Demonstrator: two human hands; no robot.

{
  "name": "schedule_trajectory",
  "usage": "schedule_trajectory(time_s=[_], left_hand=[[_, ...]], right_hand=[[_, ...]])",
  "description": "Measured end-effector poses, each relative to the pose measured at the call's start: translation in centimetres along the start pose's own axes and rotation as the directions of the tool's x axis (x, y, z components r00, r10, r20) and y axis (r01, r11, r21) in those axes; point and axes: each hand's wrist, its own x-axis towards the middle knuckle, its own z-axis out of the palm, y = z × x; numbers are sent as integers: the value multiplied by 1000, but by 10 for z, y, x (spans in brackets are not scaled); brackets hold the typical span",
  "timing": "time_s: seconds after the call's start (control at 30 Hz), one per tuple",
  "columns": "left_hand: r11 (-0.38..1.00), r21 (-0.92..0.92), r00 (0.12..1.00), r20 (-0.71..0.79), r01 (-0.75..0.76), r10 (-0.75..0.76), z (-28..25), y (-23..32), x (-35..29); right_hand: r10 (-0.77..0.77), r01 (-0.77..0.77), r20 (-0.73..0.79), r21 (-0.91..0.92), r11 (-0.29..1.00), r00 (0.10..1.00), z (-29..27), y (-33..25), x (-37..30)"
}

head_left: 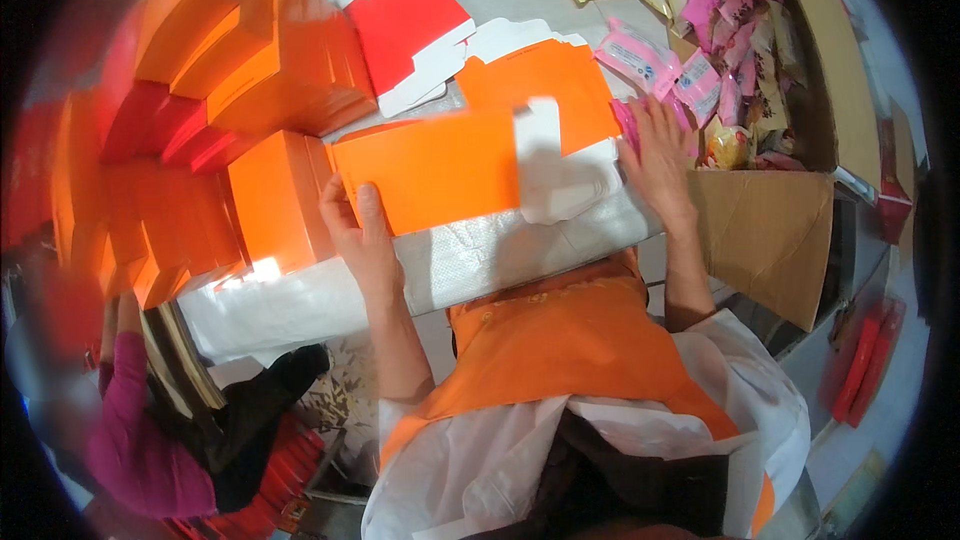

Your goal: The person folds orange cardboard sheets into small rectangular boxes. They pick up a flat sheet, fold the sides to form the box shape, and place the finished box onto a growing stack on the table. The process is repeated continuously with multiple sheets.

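My left hand (pixel 362 235) grips the left end of an orange folding box (pixel 430 175), thumb on its front face. The box lies on its side at the table's near edge. Its right end stands open, with white flaps (pixel 565 180) spread out. To the right, my right hand (pixel 662 155) is palm down with fingers curled over a small magenta-pink packet (pixel 624 122), mostly hidden under it. More pink packets (pixel 640 58) lie just beyond that hand. Behind the box is a flat orange box blank (pixel 540 85), with a red one (pixel 408 25) farther left.
Stacked orange boxes (pixel 275 60) fill the left side, some of them red. At the right, a cardboard carton (pixel 765 230) holds pink and beige packets (pixel 735 50), its near flap hanging down. Another person's purple sleeve (pixel 140 430) shows at the lower left.
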Motion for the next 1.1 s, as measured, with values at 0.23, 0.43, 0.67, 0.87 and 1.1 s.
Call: schedule_trajectory(time_s=[0.23, 0.43, 0.67, 0.87, 1.1], left_hand=[[969, -168, 981, -25, 184, -190, 19, -39, -17], [953, -213, 974, -18, 216, -225, 18, -45, -23], [946, -225, 973, 27, 231, -231, 32, -48, -33], [913, -271, 951, 43, 306, -306, 30, -57, -35], [891, -325, 948, 89, 318, -306, 41, -56, -40]], right_hand=[[155, -132, 124, -177, 975, 980, 10, 15, 10], [455, -271, -54, 738, 618, 889, -18, 17, 15], [201, -281, 301, 952, -120, 932, 8, -46, 19], [161, -201, 161, 940, 277, 974, 22, -50, 16], [-99, -267, 351, 840, 472, 931, 3, -65, -2]])
